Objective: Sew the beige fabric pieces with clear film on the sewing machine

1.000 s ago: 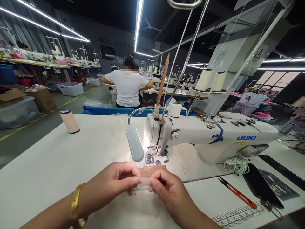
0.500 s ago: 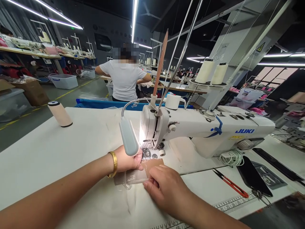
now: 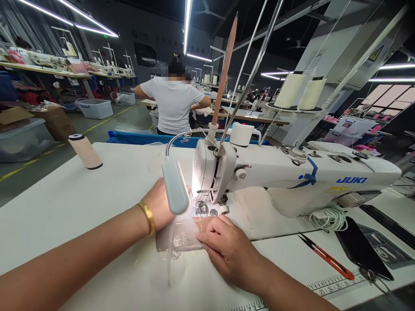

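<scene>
A small beige piece with a shiny clear section (image 3: 180,236) lies on the white sewing table, just in front of the presser foot (image 3: 203,208) of a white sewing machine (image 3: 269,170). My right hand (image 3: 225,246) has its fingers curled, with thumb and forefinger pinching the right edge of this piece. To the left of the needle area is my left hand (image 3: 158,205), with a gold bangle at its wrist. The grey sewing lamp (image 3: 176,185) covers its fingers, so their grip is hidden. A thin translucent strip hangs below that hand.
A peach thread cone (image 3: 85,151) stands at the back left. Red-handled thread snips (image 3: 327,257), a black phone (image 3: 363,248), a coil of pale cord (image 3: 328,218) and a printed ruler (image 3: 337,283) lie at right. A person in a white shirt (image 3: 173,103) works beyond the table.
My left hand has moved back and left, away from the piece and behind the lamp. My right hand stays at the piece's right edge. The view has shifted slightly.
</scene>
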A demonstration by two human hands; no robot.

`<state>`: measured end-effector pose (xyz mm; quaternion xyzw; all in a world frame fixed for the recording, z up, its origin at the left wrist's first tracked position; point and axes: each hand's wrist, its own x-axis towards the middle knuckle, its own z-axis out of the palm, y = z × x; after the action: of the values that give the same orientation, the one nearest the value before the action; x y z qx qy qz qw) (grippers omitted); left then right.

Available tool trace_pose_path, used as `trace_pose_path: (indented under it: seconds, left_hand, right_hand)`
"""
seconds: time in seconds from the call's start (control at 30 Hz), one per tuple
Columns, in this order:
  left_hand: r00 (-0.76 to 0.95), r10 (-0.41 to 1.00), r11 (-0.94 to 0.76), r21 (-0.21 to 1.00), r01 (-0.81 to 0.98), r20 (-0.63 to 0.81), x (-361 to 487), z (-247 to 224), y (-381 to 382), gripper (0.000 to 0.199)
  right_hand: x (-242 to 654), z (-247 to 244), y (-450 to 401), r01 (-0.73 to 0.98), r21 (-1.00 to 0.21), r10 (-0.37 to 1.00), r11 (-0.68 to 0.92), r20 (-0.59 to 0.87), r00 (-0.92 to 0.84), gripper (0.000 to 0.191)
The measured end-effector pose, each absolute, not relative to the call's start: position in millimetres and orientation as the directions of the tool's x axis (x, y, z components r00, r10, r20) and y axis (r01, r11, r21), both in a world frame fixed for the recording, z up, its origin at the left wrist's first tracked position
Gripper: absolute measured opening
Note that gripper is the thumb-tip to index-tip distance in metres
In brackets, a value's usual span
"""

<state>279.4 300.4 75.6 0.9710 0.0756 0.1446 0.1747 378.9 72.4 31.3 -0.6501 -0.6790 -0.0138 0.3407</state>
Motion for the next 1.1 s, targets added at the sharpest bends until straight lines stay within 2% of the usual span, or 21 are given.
trace_pose_path:
  seconds: [0.1,0.17,0.27,0.5,0.7,0.83,1.1]
  left_hand:
    - [0.924,0.147,-0.962,0.267,0.051,0.353,259.1,71.1,287.3,0.023]
    - [0.930,0.103,-0.970,0.243,0.016,0.353,247.6,61.6,278.1,0.022]
    - [0.945,0.061,-0.969,0.248,-0.022,0.321,239.6,49.0,272.5,0.019]
    - [0.942,-0.011,-0.975,0.204,-0.085,0.336,239.6,44.5,280.1,0.027]
    - [0.933,-0.009,-0.981,0.179,-0.079,0.358,238.1,38.0,276.5,0.029]
    - [0.921,-0.056,-0.967,0.210,-0.146,0.385,239.1,40.4,274.4,0.033]
    - [0.916,-0.077,-0.966,0.200,-0.167,0.395,238.1,41.5,274.1,0.030]
  right_hand:
    - [378.3,33.3,73.2,0.907,-0.388,0.862,0.162,0.503,0.061,0.032]
    - [378.0,33.6,73.8,0.915,-0.371,0.863,0.160,0.503,0.053,0.032]
    - [377.1,33.3,73.3,0.924,-0.350,0.867,0.156,0.497,0.042,0.032]
    - [376.5,36.3,69.5,0.927,-0.318,0.861,0.200,0.509,-0.011,0.037]
    - [376.8,36.3,66.9,0.935,-0.287,0.866,0.210,0.498,-0.042,0.030]
    - [377.0,37.1,66.9,0.936,-0.280,0.866,0.213,0.499,-0.048,0.026]
    - [376.6,39.1,67.8,0.942,-0.270,0.877,0.202,0.477,-0.052,0.026]
